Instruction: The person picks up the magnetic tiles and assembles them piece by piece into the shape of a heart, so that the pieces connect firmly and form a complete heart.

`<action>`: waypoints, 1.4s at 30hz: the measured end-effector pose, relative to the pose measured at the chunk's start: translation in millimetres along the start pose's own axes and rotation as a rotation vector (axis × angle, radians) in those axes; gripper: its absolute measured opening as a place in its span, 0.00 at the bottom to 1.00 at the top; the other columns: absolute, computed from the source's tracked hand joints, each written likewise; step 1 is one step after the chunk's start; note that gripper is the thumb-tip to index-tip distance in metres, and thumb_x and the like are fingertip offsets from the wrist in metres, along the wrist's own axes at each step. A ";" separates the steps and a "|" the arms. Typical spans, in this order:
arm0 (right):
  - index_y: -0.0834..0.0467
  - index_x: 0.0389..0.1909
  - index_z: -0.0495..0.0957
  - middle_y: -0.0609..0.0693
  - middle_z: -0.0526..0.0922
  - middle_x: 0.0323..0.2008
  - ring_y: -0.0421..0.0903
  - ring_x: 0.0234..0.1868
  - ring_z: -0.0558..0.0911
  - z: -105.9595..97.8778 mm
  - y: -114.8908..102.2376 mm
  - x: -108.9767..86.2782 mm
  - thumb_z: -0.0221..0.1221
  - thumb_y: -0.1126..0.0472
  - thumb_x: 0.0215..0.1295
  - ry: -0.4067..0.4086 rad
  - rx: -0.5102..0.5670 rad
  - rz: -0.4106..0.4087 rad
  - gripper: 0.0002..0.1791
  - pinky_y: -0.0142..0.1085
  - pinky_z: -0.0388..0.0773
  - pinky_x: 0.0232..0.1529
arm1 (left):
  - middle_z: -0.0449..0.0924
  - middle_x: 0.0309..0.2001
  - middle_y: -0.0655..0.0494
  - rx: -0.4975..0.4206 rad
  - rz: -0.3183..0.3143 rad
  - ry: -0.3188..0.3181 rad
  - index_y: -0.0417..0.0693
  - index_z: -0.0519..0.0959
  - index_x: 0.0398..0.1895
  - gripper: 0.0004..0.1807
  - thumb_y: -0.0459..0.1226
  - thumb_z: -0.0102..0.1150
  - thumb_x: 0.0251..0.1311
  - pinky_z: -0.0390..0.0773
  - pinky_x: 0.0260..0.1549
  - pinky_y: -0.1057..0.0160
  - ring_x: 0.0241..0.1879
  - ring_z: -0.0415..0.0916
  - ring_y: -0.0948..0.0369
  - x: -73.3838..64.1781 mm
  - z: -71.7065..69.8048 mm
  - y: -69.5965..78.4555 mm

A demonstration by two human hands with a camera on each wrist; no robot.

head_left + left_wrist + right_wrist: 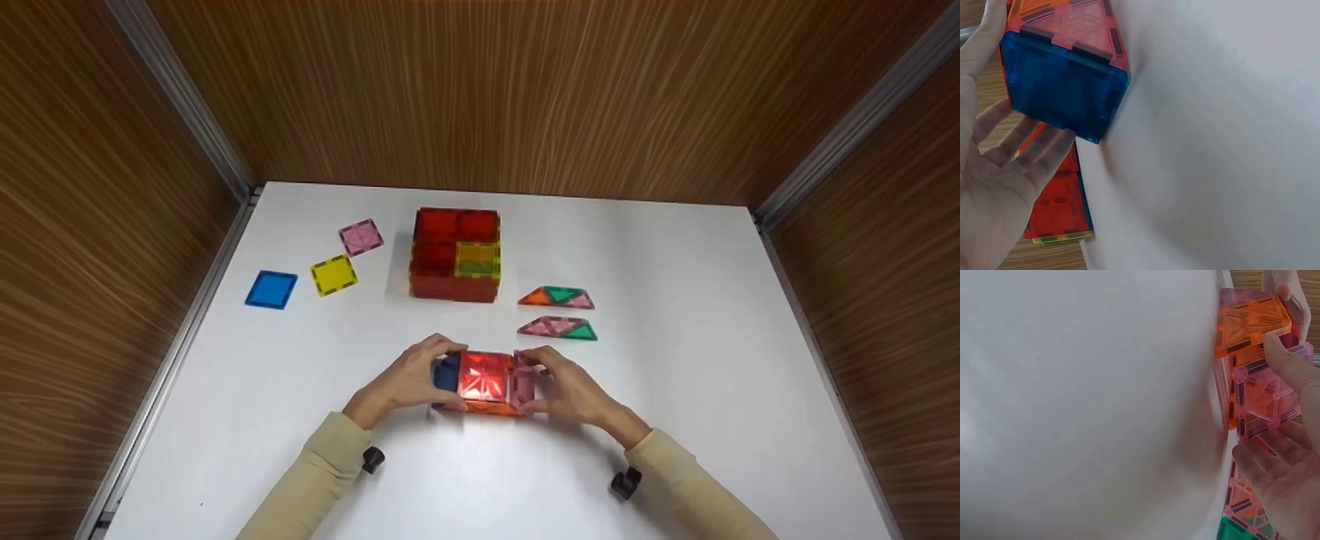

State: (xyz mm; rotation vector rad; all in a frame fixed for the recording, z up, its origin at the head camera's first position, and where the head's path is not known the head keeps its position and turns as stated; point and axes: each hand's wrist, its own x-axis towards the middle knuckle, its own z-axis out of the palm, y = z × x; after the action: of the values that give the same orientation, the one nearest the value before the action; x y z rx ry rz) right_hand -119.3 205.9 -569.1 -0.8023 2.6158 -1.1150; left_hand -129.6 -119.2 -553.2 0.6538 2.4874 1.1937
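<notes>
A small box of magnetic tiles sits in front of me, with a red tile [482,376] on top and a blue tile [1064,84] closing its left end. Orange tiles [1252,323] show on its near side and at its right end. My left hand [415,375] holds the box's left end, thumb on the near side and fingers on the far side. At the right end my right hand [568,386] pinches a pink square magnetic tile [1268,396] between thumb and fingers. That tile stands tilted close against the orange end, overlapping it in the right wrist view.
Behind the box is a larger red tile block [442,259] with a yellow tile [478,259] on it. Two flat trapezoids, one orange-green-pink [559,297], one pink-green [556,328], lie right. Blue [271,289], yellow [334,275] and pink squares [361,237] lie left.
</notes>
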 end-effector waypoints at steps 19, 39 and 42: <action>0.62 0.73 0.71 0.59 0.80 0.65 0.55 0.59 0.83 5.2 -2.3 -1.4 0.73 0.45 0.63 0.051 0.148 0.150 0.43 0.52 0.83 0.60 | 0.78 0.58 0.51 0.023 0.034 0.058 0.52 0.75 0.71 0.48 0.56 0.85 0.45 0.80 0.62 0.45 0.59 0.77 0.51 -11.5 6.4 4.1; 0.64 0.68 0.75 0.56 0.84 0.54 0.47 0.43 0.81 10.9 -24.3 10.5 0.75 0.43 0.59 0.034 0.298 0.372 0.43 0.34 0.81 0.43 | 0.75 0.67 0.46 0.014 -0.125 0.169 0.47 0.67 0.77 0.56 0.65 0.77 0.50 0.83 0.61 0.46 0.61 0.78 0.50 -25.2 14.1 6.1; 0.62 0.69 0.74 0.56 0.83 0.58 0.47 0.46 0.82 12.8 -28.8 6.4 0.77 0.43 0.57 0.058 0.272 0.335 0.44 0.34 0.81 0.46 | 0.81 0.60 0.47 -0.042 -0.256 0.175 0.45 0.70 0.75 0.56 0.66 0.76 0.49 0.84 0.52 0.53 0.52 0.79 0.52 -26.3 12.6 7.4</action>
State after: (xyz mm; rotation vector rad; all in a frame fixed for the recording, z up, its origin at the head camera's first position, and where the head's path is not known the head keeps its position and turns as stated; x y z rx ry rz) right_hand -108.2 178.2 -557.3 -0.2684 2.4440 -1.3622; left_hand -99.5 -120.7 -553.0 0.2187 2.5815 1.2462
